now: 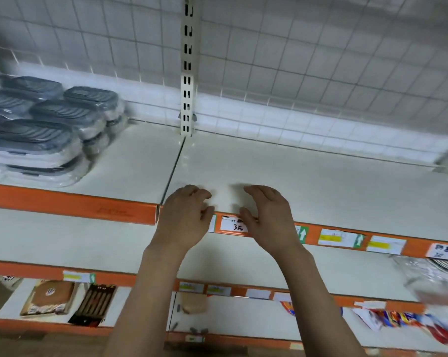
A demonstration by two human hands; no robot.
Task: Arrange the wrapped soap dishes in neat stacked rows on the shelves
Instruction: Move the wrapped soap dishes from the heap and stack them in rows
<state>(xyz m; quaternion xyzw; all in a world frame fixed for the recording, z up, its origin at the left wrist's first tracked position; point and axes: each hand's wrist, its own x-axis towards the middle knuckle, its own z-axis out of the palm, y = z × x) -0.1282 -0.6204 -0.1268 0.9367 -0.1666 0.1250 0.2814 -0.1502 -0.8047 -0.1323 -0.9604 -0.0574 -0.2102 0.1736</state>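
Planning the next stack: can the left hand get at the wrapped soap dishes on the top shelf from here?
Probably yes: the left hand holds nothing, and bare shelf lies between it and the wrapped soap dishes, with nothing in the way.

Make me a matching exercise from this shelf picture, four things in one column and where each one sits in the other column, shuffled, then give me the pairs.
Things:
1. wrapped soap dishes
2. left hand
3. slotted upright post
4. handwritten price label

Places:
A. between the two hands, on the orange shelf edge
B. stacked at the upper shelf's left end
C. against the wire grid back
D. over the front edge, beside the right hand

Pairs: 1-B, 2-D, 3-C, 4-A
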